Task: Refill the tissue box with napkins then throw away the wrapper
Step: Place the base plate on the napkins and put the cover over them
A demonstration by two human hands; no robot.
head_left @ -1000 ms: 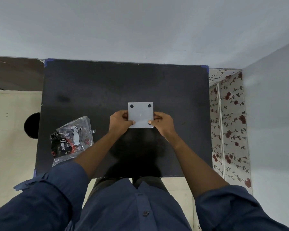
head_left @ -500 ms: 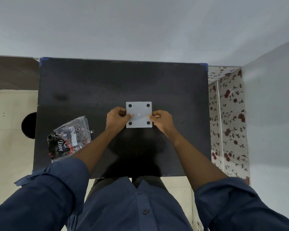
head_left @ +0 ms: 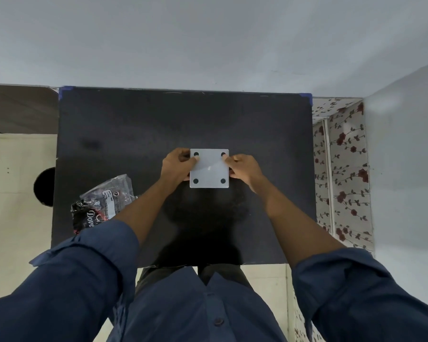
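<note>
A white square tissue box (head_left: 209, 169) lies in the middle of the black table (head_left: 139, 129), its underside with four black round feet facing up. My left hand (head_left: 177, 166) grips its left edge and my right hand (head_left: 245, 169) grips its right edge, thumbs on top near the far feet. The clear and black plastic wrapper (head_left: 101, 203), printed "Dove", lies on the table's left part, partly hidden by my left sleeve. No napkins are visible.
A dark round bin opening (head_left: 45, 187) shows on the floor just left of the table. A flower-patterned surface (head_left: 341, 169) stands to the right. The table's far edge meets a pale wall.
The box has turned flatter toward me, so all four feet now show. Both hands have slid from its near corners up along its sides.
</note>
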